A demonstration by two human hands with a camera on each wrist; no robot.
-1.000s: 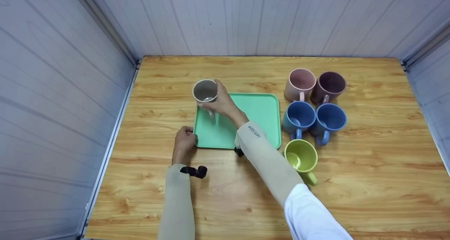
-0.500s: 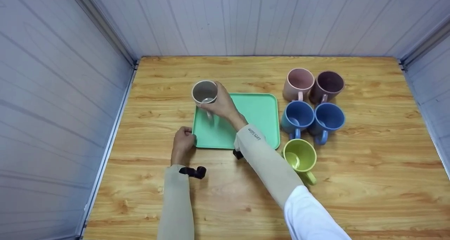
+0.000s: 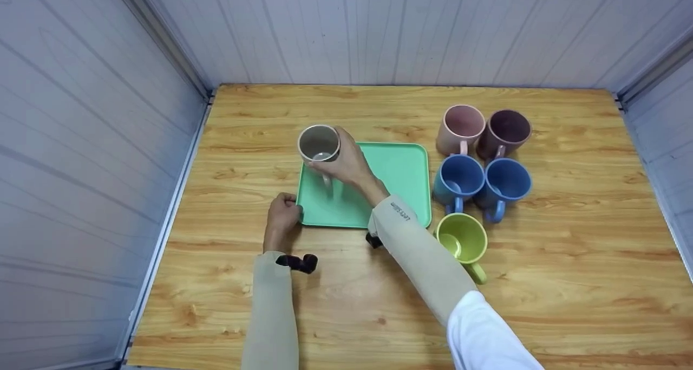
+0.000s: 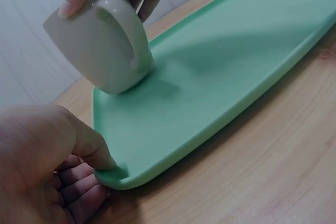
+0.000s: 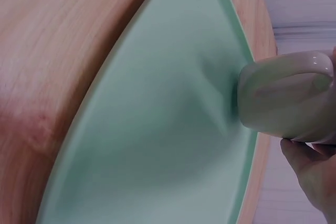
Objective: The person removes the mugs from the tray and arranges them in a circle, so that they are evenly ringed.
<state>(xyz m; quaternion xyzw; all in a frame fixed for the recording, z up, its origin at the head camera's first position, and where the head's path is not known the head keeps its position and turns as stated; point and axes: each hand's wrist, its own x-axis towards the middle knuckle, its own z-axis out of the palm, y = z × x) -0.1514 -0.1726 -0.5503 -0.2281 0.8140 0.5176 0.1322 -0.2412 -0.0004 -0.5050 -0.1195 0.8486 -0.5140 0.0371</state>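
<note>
My right hand (image 3: 349, 161) grips a grey mug (image 3: 319, 145) by its rim and side, over the far left corner of a green tray (image 3: 398, 180). In the left wrist view the mug (image 4: 100, 51) stands upright with its base right at the tray surface, and its handle points toward the near side. At the tray's near left corner my left hand (image 3: 283, 217) pinches the edge; the thumb lies over the rim and the fingers curl beneath it, as the left wrist view shows.
Right of the tray stand a pink mug (image 3: 460, 131), a dark purple mug (image 3: 503, 134), two blue mugs (image 3: 457, 183) and a yellow-green mug (image 3: 463, 242), close together. The wooden table (image 3: 584, 207) meets pale panels (image 3: 352, 31) at the back and sides.
The grey mug and my right hand have shifted very slightly toward the near right and lower. The left hand keeps its hold on the tray corner. The other mugs have not moved.
</note>
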